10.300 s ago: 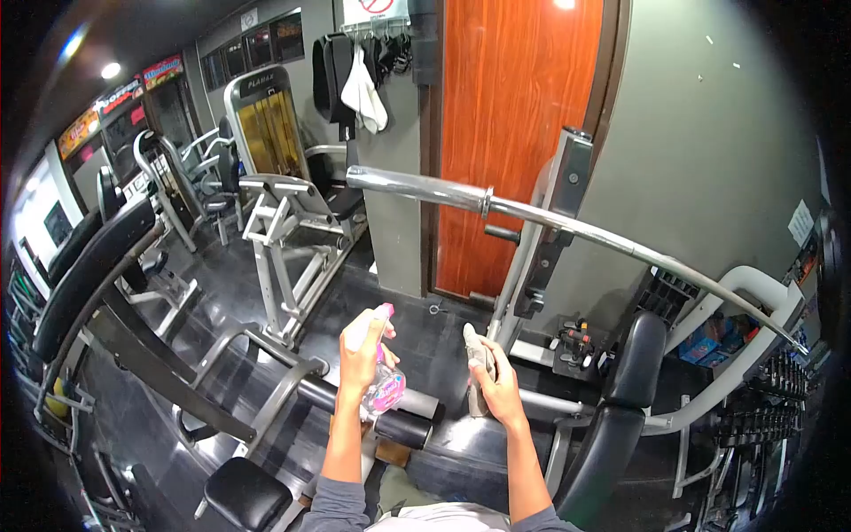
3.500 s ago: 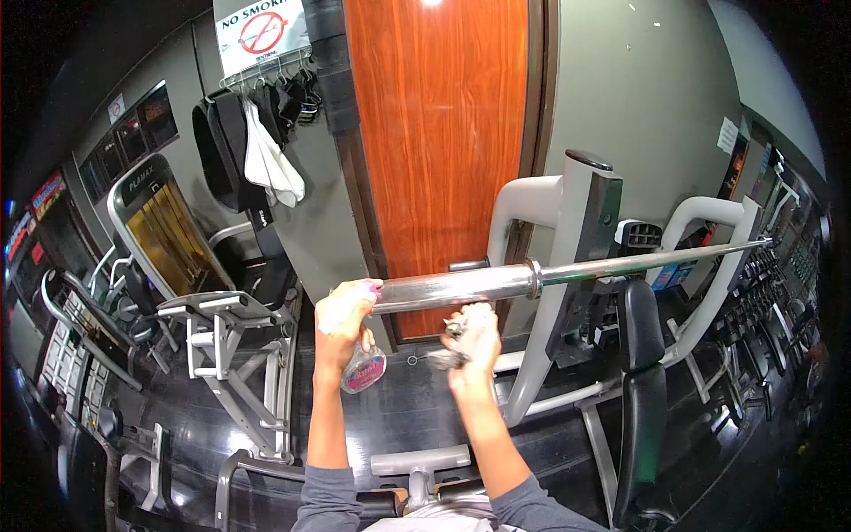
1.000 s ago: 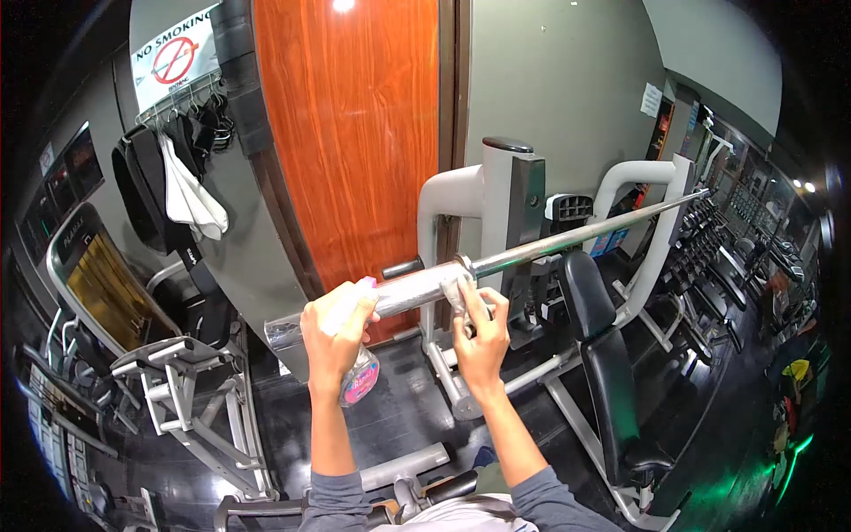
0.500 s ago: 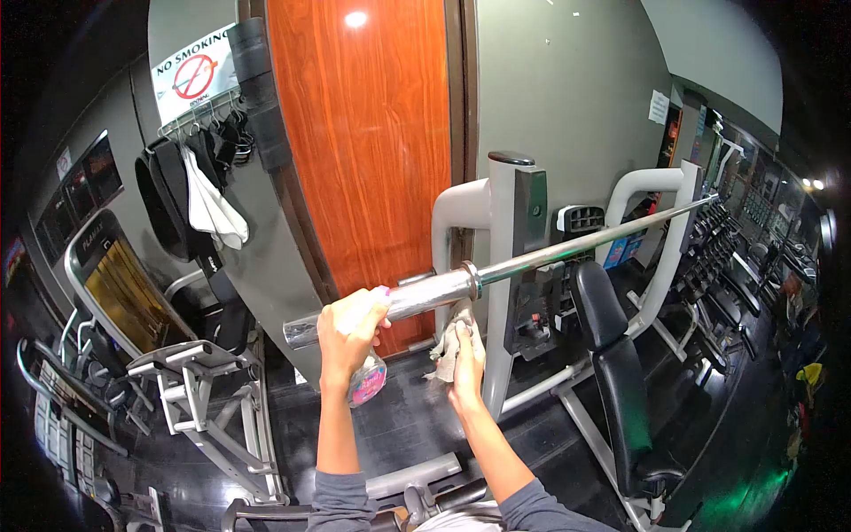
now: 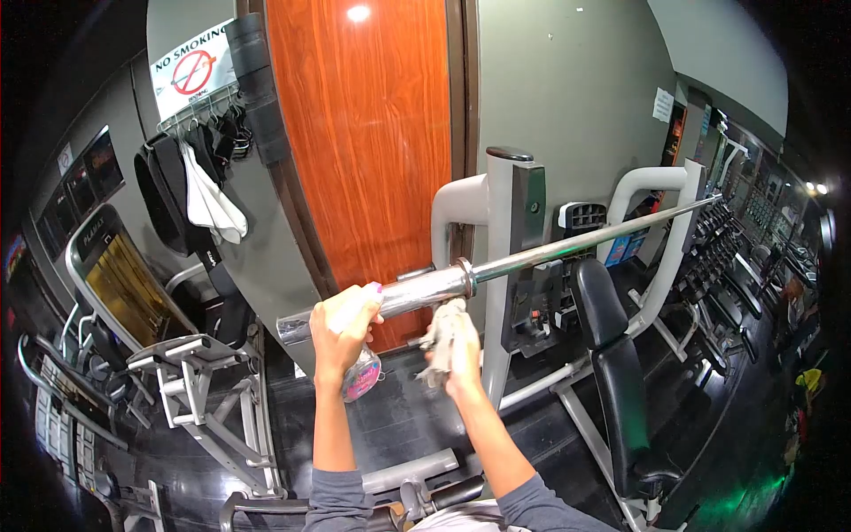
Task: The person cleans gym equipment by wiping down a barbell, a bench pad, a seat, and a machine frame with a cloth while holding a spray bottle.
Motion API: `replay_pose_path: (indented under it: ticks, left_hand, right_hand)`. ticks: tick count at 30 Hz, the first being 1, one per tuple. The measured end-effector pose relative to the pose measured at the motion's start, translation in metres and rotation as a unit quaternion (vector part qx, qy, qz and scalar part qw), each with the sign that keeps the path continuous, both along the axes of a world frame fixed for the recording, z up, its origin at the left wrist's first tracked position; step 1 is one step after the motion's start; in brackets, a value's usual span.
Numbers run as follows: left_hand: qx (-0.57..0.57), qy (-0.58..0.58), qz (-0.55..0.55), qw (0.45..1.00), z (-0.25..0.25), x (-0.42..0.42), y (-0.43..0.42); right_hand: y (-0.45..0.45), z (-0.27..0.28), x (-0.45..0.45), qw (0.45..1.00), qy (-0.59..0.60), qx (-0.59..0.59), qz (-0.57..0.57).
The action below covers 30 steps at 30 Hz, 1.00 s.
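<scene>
Left hand (image 5: 344,326) curls round a clear bottle (image 5: 363,379), contents unclear; right hand (image 5: 464,356) grips crumpled cloth (image 5: 440,344), shiny round bar (image 5: 427,290) just above it!

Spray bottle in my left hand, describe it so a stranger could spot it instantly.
From the orange door, find the shiny bar passing before its lower part. Follow it to the left hand, which grips the spray bottle by its top. Its clear body and pink label set it apart from the pale cloth in the right hand.
</scene>
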State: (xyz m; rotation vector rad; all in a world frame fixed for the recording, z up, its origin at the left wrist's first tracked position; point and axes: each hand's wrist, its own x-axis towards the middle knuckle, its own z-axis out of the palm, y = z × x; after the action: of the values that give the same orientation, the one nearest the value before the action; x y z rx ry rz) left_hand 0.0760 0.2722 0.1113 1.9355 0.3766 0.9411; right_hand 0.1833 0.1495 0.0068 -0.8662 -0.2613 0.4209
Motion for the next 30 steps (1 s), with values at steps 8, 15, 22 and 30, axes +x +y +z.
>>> replay_pose_path:
  ticks: [8, 15, 22, 30]
  left_hand:
    - [0.016, -0.035, -0.018, 0.999, -0.002, 0.000, 0.002]
    - [0.004, -0.019, 0.000, 1.000, -0.001, 0.002, -0.001]
    - [-0.034, -0.016, -0.018, 0.999, 0.004, 0.015, -0.016]
    - [-0.035, 0.035, -0.051, 0.997, 0.004, 0.070, -0.076]
  right_hand:
    - [-0.022, 0.025, -0.043, 0.964, -0.225, -0.037, 0.136]
    - [-0.098, 0.039, 0.039, 0.962, -0.256, -0.082, -0.054]
    - [-0.142, 0.054, 0.090, 0.932, -0.323, -0.153, -0.053]
    - [-0.151, 0.089, 0.108, 0.839, -0.470, -0.268, -0.048]
